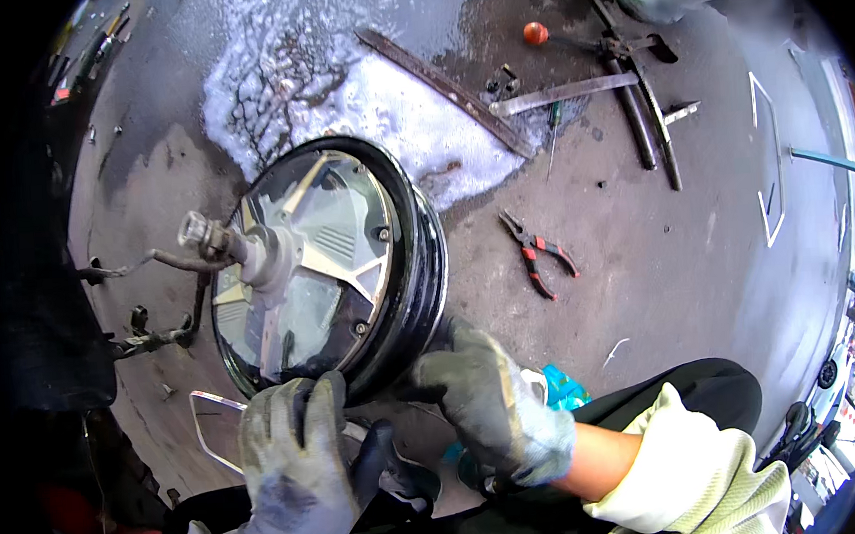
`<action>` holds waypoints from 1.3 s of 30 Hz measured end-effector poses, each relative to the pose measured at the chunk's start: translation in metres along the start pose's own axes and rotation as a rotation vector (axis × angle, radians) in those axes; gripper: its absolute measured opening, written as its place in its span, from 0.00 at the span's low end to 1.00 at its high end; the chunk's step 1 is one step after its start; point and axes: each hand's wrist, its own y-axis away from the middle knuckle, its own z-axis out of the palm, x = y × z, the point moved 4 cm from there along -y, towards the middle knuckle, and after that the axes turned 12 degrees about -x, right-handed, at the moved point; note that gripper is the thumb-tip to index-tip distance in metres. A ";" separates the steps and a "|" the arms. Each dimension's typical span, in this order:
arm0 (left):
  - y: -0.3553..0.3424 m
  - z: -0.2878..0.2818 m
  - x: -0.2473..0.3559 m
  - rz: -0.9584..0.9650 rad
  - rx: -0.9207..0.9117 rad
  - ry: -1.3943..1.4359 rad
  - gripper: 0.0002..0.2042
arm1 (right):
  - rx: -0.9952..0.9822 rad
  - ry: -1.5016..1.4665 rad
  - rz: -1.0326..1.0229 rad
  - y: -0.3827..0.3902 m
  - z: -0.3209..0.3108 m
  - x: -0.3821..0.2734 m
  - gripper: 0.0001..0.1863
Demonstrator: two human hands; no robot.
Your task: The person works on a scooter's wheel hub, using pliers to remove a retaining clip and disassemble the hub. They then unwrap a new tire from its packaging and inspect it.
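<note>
A black-rimmed hub motor wheel point(417, 258) with a pale spoked cover leans over the floor, its axle and nut pointing up and left, a cable running leftward from it. My left hand point(297, 461), in a grey glove, is at the wheel's lower edge with its fingers curled. My right hand point(485, 405), also gloved, is bent against the lower right of the rim; its fingertips are partly hidden, so exactly what they grip is unclear.
Foamy liquid point(359, 105) covers floor beyond the wheel, around a flat metal bar point(436, 85). Red-handled pliers point(534, 251) lie right of the wheel. Several long tools point(644, 126) lie at top right. Dark machinery point(56, 358) lines the left; a blue item point(562, 386) is beside my knee.
</note>
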 end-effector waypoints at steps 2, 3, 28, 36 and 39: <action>0.002 0.008 0.004 0.018 0.033 -0.047 0.33 | -0.054 -0.077 0.172 -0.001 0.002 -0.002 0.08; 0.001 0.010 0.003 0.030 0.060 -0.059 0.34 | 0.023 -0.434 0.470 -0.001 0.005 0.002 0.06; -0.082 -0.123 -0.074 0.046 0.401 0.095 0.36 | 0.218 0.496 -0.210 -0.042 -0.067 -0.071 0.19; -0.073 -0.096 -0.063 -0.098 0.323 -0.142 0.51 | -0.025 0.128 -0.117 -0.085 -0.042 0.003 0.33; -0.067 -0.087 -0.038 -0.176 0.351 -0.173 0.51 | 0.105 0.275 -0.263 -0.106 -0.026 0.021 0.36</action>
